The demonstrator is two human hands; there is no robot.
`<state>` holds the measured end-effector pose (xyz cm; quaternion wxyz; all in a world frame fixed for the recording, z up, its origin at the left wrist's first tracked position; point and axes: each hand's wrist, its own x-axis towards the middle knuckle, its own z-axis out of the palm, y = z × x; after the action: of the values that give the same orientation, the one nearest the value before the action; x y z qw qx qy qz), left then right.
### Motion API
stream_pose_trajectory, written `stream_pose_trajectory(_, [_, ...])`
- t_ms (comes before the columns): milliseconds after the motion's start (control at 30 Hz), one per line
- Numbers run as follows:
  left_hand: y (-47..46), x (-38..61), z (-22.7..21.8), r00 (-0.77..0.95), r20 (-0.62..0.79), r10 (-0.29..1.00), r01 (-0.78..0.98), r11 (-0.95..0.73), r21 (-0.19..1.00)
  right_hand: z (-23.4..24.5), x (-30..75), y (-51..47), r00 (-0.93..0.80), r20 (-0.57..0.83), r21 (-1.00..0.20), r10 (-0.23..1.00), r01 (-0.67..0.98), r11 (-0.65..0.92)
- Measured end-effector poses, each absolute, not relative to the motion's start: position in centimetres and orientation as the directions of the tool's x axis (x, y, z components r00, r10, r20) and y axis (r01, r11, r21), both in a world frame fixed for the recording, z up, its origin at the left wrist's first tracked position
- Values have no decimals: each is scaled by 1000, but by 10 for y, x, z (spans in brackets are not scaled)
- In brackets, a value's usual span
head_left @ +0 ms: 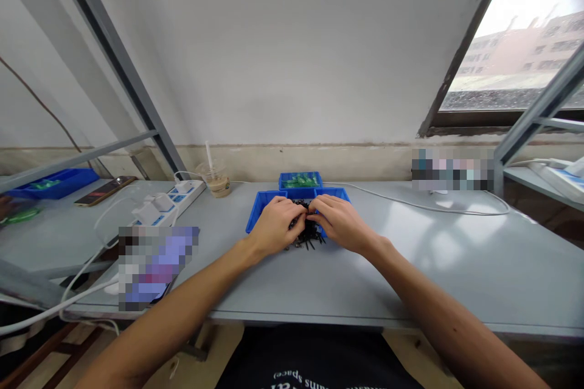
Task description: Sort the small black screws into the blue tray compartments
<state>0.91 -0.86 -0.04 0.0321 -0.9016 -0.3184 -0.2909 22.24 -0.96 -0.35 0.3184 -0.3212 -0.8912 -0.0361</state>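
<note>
My left hand (277,223) and my right hand (340,222) meet over a pile of small black slender parts (311,238) on the grey table. Both have thumb and fingertips pinched together, nearly touching each other. Whatever lies between the fingertips is too small and too covered to name. Behind the left hand is a blue bin (261,202), partly hidden by it. Another blue bin (340,192) stands behind the right hand, its contents mostly covered. Farther back, a third blue bin (281,183) holds green pieces (301,180).
To the left are a plastic cup with a straw (218,182), a white power strip (189,193) and a blurred-out flat item (157,267). A white cable (410,205) runs along the right. Metal frame posts (132,85) rise at both sides; a blurred hand shows far left.
</note>
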Motion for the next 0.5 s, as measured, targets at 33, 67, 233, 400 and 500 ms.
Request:
stream_pose_trajectory(33, [-9,9,0,629,545,555,592,-796,127,-3,222,-10,-589,592,-138,550,598,789])
stream_pose_trajectory(67, [-9,9,-1,631,543,555,591,-796,127,-3,222,-10,-587,593,-134,551,603,787])
stream_pose_trajectory(233, [-9,10,-1,643,529,554,591,-798,119,-3,222,-11,-569,600,-142,563,616,775])
stream_pose_trajectory(400, [-9,9,0,629,542,557,596,-793,123,-1,223,-12,-573,604,-175,554,582,794])
stream_pose_trajectory(500, [-8,9,-1,625,546,558,593,-794,132,-2,223,-11,-582,594,-165,556,588,792])
